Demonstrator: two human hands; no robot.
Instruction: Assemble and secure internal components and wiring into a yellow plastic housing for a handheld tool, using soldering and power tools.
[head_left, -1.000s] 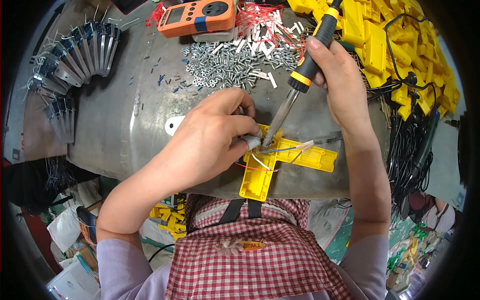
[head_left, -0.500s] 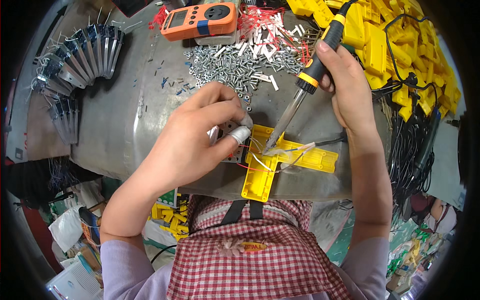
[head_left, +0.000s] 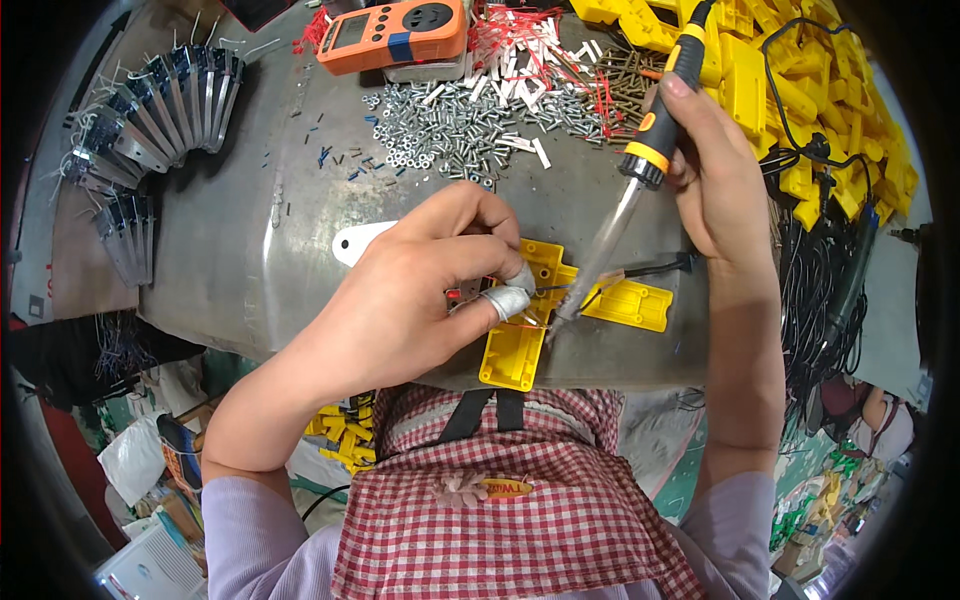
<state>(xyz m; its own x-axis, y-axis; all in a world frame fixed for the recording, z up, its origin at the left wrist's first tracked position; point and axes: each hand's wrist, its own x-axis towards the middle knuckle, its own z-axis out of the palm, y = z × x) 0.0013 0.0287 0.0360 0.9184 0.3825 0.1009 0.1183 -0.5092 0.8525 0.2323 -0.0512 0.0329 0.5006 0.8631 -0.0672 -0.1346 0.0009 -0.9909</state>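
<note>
My right hand [head_left: 715, 170] grips a soldering iron [head_left: 655, 135] by its black-and-yellow handle. The iron's metal shaft slants down and left, its tip close to thin wires over a yellow plastic housing [head_left: 515, 350]. Over the housing's left side, my left hand [head_left: 420, 290] is closed in a pinch, with silvery-white wrapping on the thumb and a fingertip. A thin dark wire [head_left: 552, 288] comes out from between these fingers and leads toward a black cable [head_left: 655, 268]. Partly hidden under the left hand is a white-ended metal plate [head_left: 360, 242].
Loose screws and nuts [head_left: 440, 130] lie beyond my hands, near an orange multimeter [head_left: 390, 35]. Yellow housings [head_left: 800, 90] are heaped at far right, black cables [head_left: 800, 300] below them. Metal-legged parts [head_left: 165, 110] stand in a curved row at left.
The iron and my right hand have moved right and slightly down. My left hand has shifted right over the housing, uncovering the plate's white end.
</note>
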